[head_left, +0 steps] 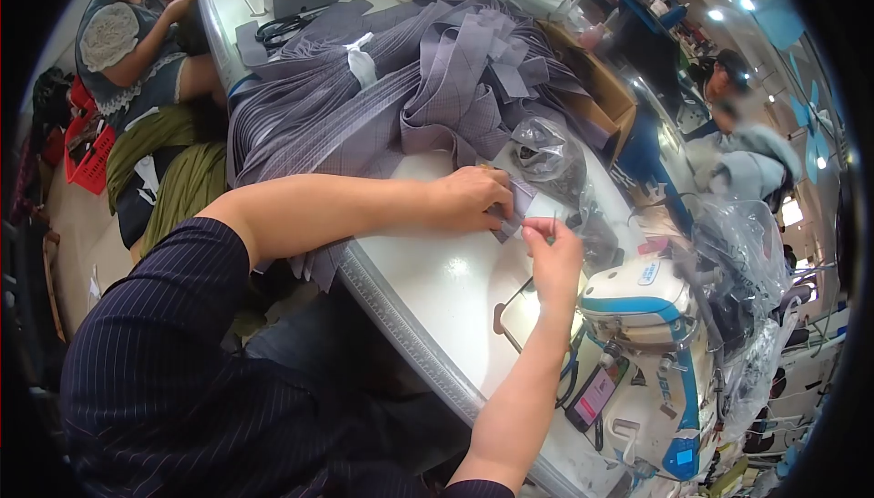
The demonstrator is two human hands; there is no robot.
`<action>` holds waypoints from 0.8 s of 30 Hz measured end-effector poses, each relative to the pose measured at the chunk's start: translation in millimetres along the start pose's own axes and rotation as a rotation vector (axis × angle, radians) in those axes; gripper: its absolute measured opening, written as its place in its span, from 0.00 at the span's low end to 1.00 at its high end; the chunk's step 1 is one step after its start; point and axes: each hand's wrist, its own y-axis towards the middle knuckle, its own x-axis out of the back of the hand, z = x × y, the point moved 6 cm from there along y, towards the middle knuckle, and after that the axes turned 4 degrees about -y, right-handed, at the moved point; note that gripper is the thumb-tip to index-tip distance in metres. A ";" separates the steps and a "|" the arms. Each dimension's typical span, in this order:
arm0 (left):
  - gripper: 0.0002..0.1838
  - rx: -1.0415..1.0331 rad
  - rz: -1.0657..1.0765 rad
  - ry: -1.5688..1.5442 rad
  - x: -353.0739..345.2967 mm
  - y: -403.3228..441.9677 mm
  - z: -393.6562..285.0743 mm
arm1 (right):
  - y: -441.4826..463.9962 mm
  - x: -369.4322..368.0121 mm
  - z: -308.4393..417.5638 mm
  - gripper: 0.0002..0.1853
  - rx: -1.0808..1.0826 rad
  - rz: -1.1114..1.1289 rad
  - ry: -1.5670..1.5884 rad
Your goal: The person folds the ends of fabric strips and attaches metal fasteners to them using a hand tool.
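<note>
My left hand (469, 199) rests at the middle of the white table (428, 270), its fingers curled down on a small grey fabric piece (512, 221). Close to its right, my right hand (554, 248) is closed in a pinch at the edge of the same piece, thumb against forefinger. Whatever lies between those fingertips is too small to make out. Behind both hands spreads a large pile of grey checked fabric strips (319, 102), with a white tie (361, 61) around part of it. A clear plastic bag (546, 157) sits just beyond my hands.
A white and blue sewing machine (637, 298) stands at the right, with a phone (596, 395) before it. Plastic wrapping (746, 261) hangs beside it. Behind the pile is a cardboard box (601, 97). Black scissors (282, 29) lie far back. A person (137, 43) sits at upper left.
</note>
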 end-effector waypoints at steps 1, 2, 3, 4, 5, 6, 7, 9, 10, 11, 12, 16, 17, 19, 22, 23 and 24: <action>0.12 0.002 -0.006 0.001 -1.0 -0.6 -0.1 | -0.8 -2.9 -0.3 0.06 -0.091 0.030 0.197; 0.12 0.002 -0.013 0.004 -0.9 0.0 -0.7 | -1.7 -6.6 -0.1 0.05 -0.180 0.057 0.392; 0.12 0.000 -0.015 0.003 -0.1 0.9 -2.7 | -2.0 -10.7 0.3 0.05 -0.201 0.074 0.449; 0.12 0.010 -0.012 -0.002 -0.1 1.0 -3.7 | -1.4 -13.4 1.5 0.05 -0.199 0.074 0.446; 0.12 0.023 -0.009 -0.011 -0.2 0.3 -3.8 | -1.9 -17.1 -0.5 0.05 -0.244 0.066 0.478; 0.12 0.029 -0.013 -0.014 0.3 0.2 -3.9 | -2.3 -20.9 -3.1 0.06 -0.290 0.059 0.510; 0.11 0.033 -0.028 -0.021 0.7 0.5 -3.9 | -1.8 -21.6 -6.3 0.06 -0.305 0.056 0.491; 0.10 0.046 -0.045 -0.034 0.0 -1.7 -3.5 | -1.3 -23.8 -9.6 0.05 -0.315 0.041 0.520; 0.11 0.064 -0.046 -0.045 -0.1 -1.8 -2.8 | -2.0 -22.0 -7.9 0.05 -0.312 0.027 0.499; 0.11 0.078 -0.047 -0.053 1.1 -1.2 -2.6 | -1.8 -22.4 -8.5 0.05 -0.311 0.028 0.496; 0.11 0.075 -0.051 -0.054 2.4 -0.6 -3.5 | -1.1 -21.9 -8.5 0.05 -0.290 0.022 0.478; 0.10 0.096 -0.052 -0.082 4.1 -0.8 -3.1 | 0.7 -23.7 -8.6 0.04 -0.251 -0.006 0.449; 0.10 0.085 -0.044 -0.086 3.3 -1.4 -3.5 | 0.9 -25.4 -9.3 0.04 -0.253 -0.001 0.447; 0.09 0.107 -0.035 -0.099 3.4 -2.9 -4.7 | 1.5 -25.7 -10.8 0.06 -0.258 -0.003 0.387; 0.09 0.107 -0.048 -0.096 3.2 -0.7 -4.2 | 1.8 -27.4 -12.6 0.06 -0.291 0.010 0.412; 0.10 0.101 -0.068 -0.089 2.6 -1.2 -3.0 | 2.5 -27.1 -13.1 0.06 -0.290 0.010 0.411; 0.10 0.104 -0.068 -0.089 2.0 -0.9 -1.8 | 2.5 -27.4 -13.3 0.06 -0.302 0.013 0.401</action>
